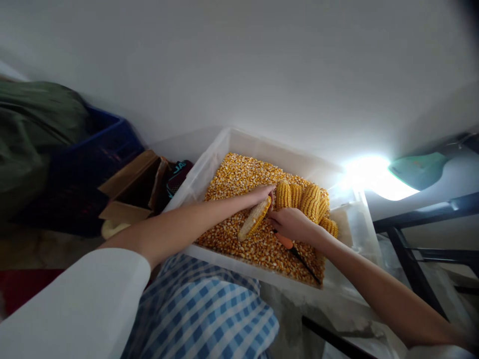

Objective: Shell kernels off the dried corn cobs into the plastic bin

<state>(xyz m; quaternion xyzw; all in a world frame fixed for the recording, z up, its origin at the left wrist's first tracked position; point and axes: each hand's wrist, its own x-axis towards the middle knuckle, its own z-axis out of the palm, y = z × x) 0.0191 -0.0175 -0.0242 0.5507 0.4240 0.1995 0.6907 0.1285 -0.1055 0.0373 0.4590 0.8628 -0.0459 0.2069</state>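
Observation:
My left hand [264, 193] is closed at the upper end of a corn cob [254, 219]. Pale bare core shows along this cob's near face, with yellow kernels down one edge. Just to the right, the fingers of my right hand [291, 223] are curled close to the cob's top; what they grip is hidden. Under that hand, a tool with an orange handle [284, 241] and a dark thin shaft slants toward the near right corner. Loose corn kernels [239, 174] fill the bin around both hands. Several full yellow cobs [310, 202] lie beyond my right hand.
The translucent plastic bin [209, 149] stands against a pale wall. Left of it are an open cardboard box [130, 187] and a blue crate [108, 134]. A bright lamp [396, 177] shines at right, above a dark metal frame [404, 259]. Blue checked cloth [209, 319] lies in front.

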